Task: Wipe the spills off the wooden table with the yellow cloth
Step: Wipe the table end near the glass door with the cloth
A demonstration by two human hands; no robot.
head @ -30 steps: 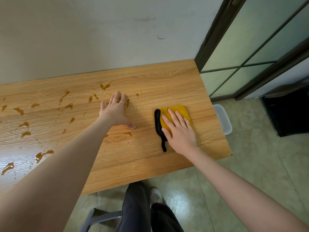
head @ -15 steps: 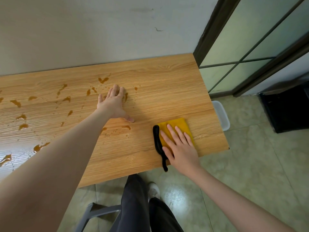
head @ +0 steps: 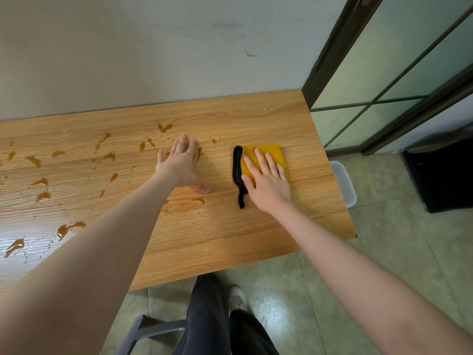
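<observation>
Yellow cloth (head: 266, 152) lies under the flat, spread right hand (head: 266, 180); left hand (head: 181, 165) rests flat, fingers splayed, among spills (head: 67, 228).

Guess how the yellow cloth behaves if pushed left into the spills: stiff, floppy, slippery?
Likely floppy: the yellow cloth lies flat under the right hand, and its black edge curls loosely. It should slide easily on the smooth wooden table, though it may bunch without even pressure. It will probably drag more once it soaks up the brown spills.
</observation>
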